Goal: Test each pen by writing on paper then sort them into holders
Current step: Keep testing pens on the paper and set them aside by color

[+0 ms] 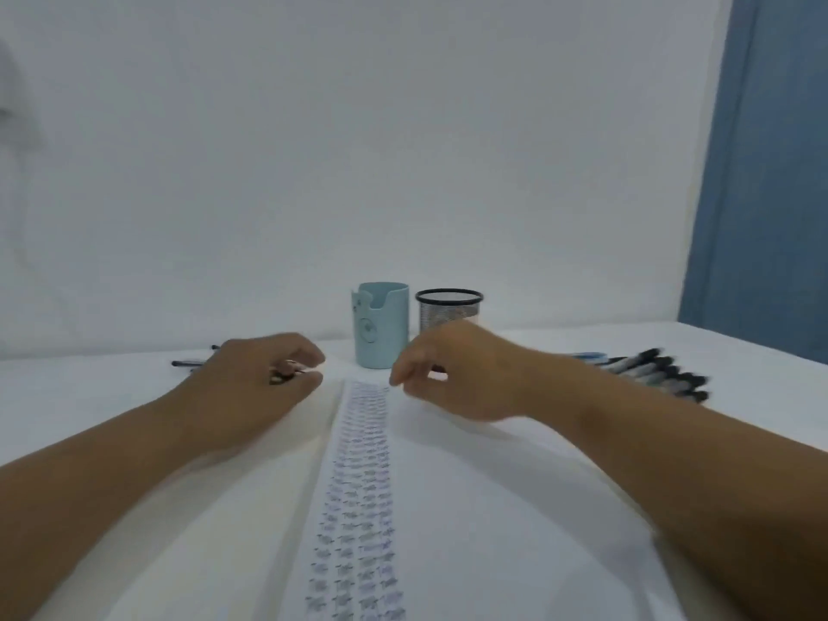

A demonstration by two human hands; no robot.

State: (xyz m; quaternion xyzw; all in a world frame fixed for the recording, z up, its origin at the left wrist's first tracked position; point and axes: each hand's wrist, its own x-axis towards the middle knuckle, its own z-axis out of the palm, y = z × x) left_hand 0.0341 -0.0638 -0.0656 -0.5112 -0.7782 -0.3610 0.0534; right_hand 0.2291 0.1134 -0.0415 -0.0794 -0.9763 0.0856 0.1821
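The pen point(286, 373) is a thin dark thing pinched in the left hand point(264, 378), so best to get a proper writing grip before scribbling on the paper point(363, 486) just right of that hand. Right hand point(452, 374) hangs loosely curled, grasping nothing. Beyond it sit the teal holder point(381, 324) and mesh holder point(449, 309), with a pen pile point(654, 372) out to its right on the bench point(89, 396).

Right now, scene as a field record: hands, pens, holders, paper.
left hand: fingers curled round a small dark thing, probably a pen; mostly hidden
right hand: above the paper, fingers loosely curled, nothing seen in it
paper: columns of test scribbles down the middle
teal holder: upright, behind the paper
mesh holder: upright, right of the teal holder
pen pile: far right on the table
loose pens: beyond the left hand
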